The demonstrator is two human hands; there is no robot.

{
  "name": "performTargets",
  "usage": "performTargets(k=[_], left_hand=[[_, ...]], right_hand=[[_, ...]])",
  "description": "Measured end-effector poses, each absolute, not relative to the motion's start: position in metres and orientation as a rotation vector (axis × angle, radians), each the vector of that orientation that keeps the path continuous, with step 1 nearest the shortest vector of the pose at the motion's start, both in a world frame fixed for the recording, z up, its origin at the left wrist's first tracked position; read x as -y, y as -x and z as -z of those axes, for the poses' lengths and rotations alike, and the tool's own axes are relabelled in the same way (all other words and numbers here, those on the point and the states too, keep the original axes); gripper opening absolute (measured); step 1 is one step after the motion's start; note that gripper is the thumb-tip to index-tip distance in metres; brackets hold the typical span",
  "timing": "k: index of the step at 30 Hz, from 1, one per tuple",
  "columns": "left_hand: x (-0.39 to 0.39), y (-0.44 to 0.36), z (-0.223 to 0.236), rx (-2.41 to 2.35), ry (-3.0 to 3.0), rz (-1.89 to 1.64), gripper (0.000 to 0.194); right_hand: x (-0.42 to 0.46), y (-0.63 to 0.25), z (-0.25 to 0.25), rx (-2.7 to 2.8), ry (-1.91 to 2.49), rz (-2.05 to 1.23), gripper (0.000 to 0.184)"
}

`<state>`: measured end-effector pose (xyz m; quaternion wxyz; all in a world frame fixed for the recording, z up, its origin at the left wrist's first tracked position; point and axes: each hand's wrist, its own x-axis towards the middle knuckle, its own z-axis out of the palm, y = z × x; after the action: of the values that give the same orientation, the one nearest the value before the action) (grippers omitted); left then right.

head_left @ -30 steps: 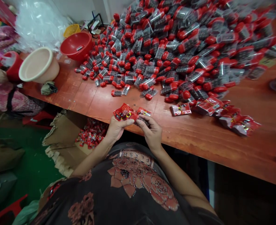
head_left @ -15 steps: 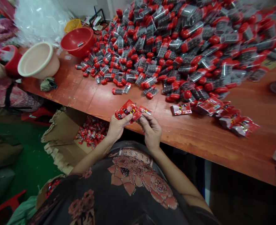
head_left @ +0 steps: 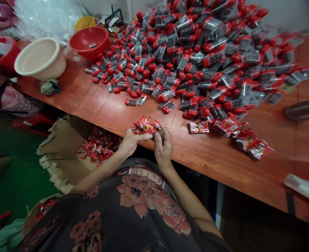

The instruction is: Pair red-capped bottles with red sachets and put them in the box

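Note:
A crinkled red printed plastic packet (head_left: pixel 143 125) is held just above the table's near edge. My left hand (head_left: pixel 130 140) grips it from the left, thumb laid across its lower side. My right hand (head_left: pixel 164 144) pinches the right end of the same red plastic between thumb and fingers; the exact spot of the pinch is partly hidden. Beyond the hands lie small clear tubes with red caps and dark contents (head_left: pixel 167 105). A flat red packet (head_left: pixel 198 127) rests on the table to the right, beside a row of similar packets (head_left: pixel 245 136).
A big heap of red-capped tubes (head_left: pixel 186 59) covers the back of the table (head_left: pixel 96 108). At the left stand a red bowl (head_left: pixel 88 43) and a cream basin (head_left: pixel 39 59). Below the edge, a torn cardboard box (head_left: pixel 56 157) holds many red packets (head_left: pixel 99 145).
The red plastic between my hands has gone from spread flat to bunched and crinkled. My right hand has turned more upright and moved slightly left. The view has shifted a little.

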<state>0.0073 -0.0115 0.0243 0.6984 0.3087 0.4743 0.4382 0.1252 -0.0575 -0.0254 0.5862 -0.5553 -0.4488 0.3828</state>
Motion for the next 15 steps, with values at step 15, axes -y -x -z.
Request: performTargets(k=[15], left_hand=[[0.003, 0.003, -0.02, -1.022, -0.694, -1.043, 0.032]], right_hand=[[0.054, -0.136, 0.018, 1.036, 1.09, -1.456, 0.06]])
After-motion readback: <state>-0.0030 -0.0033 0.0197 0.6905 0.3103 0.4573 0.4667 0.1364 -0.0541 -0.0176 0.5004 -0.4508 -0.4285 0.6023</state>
